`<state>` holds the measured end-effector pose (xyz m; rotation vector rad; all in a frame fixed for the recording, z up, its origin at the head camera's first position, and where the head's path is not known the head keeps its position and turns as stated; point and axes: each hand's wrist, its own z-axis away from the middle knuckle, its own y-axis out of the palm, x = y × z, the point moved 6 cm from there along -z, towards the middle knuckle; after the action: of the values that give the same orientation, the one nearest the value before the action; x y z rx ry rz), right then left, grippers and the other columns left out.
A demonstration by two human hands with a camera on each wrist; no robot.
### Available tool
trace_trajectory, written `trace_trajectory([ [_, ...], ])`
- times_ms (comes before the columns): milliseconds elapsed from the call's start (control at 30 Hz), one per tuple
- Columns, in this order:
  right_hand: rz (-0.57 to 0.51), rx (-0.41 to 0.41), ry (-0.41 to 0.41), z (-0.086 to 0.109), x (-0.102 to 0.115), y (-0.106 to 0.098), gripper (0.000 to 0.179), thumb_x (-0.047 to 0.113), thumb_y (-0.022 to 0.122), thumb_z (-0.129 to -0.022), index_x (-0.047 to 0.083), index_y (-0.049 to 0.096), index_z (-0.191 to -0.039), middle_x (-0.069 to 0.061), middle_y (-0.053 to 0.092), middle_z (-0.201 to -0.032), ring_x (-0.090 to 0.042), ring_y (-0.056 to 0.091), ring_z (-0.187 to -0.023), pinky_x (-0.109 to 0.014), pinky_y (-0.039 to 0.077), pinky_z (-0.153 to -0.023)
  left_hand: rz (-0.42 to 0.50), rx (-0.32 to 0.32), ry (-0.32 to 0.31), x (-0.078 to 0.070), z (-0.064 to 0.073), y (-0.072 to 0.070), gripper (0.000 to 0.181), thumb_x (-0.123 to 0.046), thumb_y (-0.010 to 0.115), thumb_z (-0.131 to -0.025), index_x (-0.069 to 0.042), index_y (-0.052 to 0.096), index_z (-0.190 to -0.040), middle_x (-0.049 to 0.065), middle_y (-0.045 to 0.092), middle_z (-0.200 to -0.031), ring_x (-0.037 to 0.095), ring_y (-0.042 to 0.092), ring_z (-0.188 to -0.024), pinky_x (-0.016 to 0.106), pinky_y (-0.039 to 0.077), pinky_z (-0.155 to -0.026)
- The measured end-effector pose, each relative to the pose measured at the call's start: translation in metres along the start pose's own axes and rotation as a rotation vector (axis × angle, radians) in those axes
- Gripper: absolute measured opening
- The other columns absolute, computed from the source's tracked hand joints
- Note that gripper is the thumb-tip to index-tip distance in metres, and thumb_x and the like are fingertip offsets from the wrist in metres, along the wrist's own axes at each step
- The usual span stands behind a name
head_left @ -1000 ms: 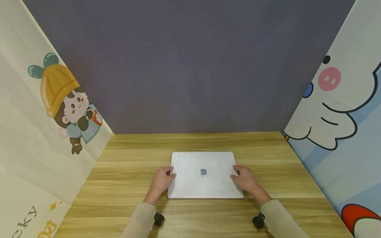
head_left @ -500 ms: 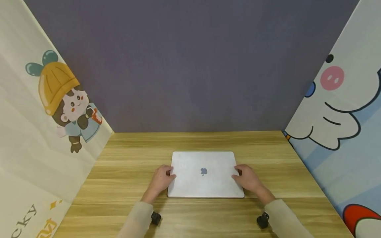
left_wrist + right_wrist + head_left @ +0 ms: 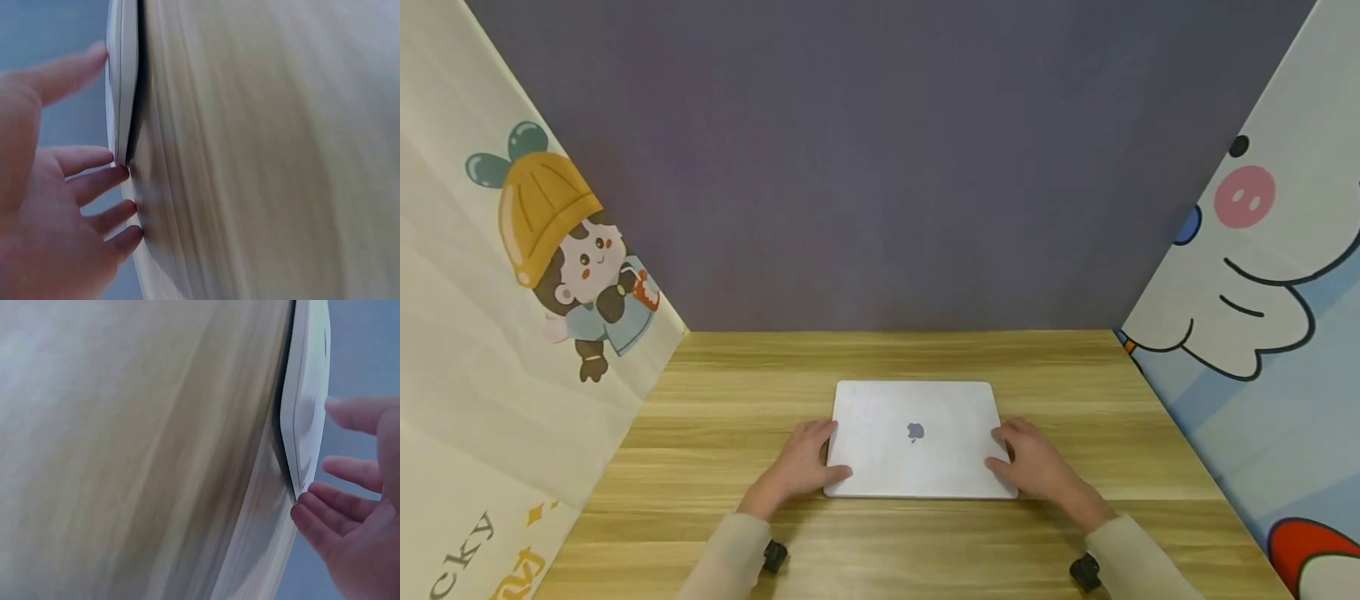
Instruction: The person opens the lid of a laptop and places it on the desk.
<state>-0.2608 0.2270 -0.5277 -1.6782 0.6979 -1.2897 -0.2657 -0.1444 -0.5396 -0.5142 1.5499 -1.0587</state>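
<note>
One closed silver laptop (image 3: 917, 462) lies on one wooden surface (image 3: 917, 550), between the loosely spread fingers (image 3: 97, 185) of your left hand (image 3: 800, 463) and your right hand (image 3: 1039, 467), one hand at each side edge.

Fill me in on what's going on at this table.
A person has both hands at a closed silver laptop, which lies on a wooden table with its logo facing up. The left hand is at its left edge and the right hand at its right edge, fingers loosely spread rather than clamped around it.
</note>
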Motion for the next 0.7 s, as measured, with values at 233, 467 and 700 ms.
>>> trace_trajectory([
  [233,0.126,0.050,-0.105,0.014,0.011,0.001,0.060,0.041,0.080,-0.087,0.000,0.067,-0.128,-0.019,0.057,-0.134,-0.039,0.053,-0.126,-0.055,0.047,-0.105,-0.017,0.085,0.036,-0.002,0.011,0.003,0.119,-0.062,0.083,-0.074,0.003,0.028,-0.158,0.023,0.031,-0.162,0.048,0.021,-0.149,0.063,0.017,-0.120],
  [467,0.147,0.098,-0.193,0.026,0.020,0.006,0.077,0.053,0.077,-0.086,-0.003,0.058,-0.137,-0.025,0.052,-0.141,-0.044,0.048,-0.131,-0.056,0.046,-0.105,-0.107,0.110,0.032,-0.001,0.010,0.010,0.136,-0.074,0.080,-0.067,0.003,0.019,-0.160,0.024,0.020,-0.165,0.046,0.015,-0.152,0.059,0.014,-0.123],
  [700,0.198,0.128,-0.197,0.028,0.018,0.013,0.080,0.053,0.075,-0.087,-0.002,0.054,-0.141,-0.023,0.047,-0.145,-0.041,0.046,-0.133,-0.054,0.048,-0.103,-0.127,0.113,0.028,-0.003,0.010,0.008,0.136,-0.074,0.081,-0.066,0.003,0.019,-0.160,0.022,0.019,-0.166,0.045,0.016,-0.152,0.059,0.015,-0.122],
])
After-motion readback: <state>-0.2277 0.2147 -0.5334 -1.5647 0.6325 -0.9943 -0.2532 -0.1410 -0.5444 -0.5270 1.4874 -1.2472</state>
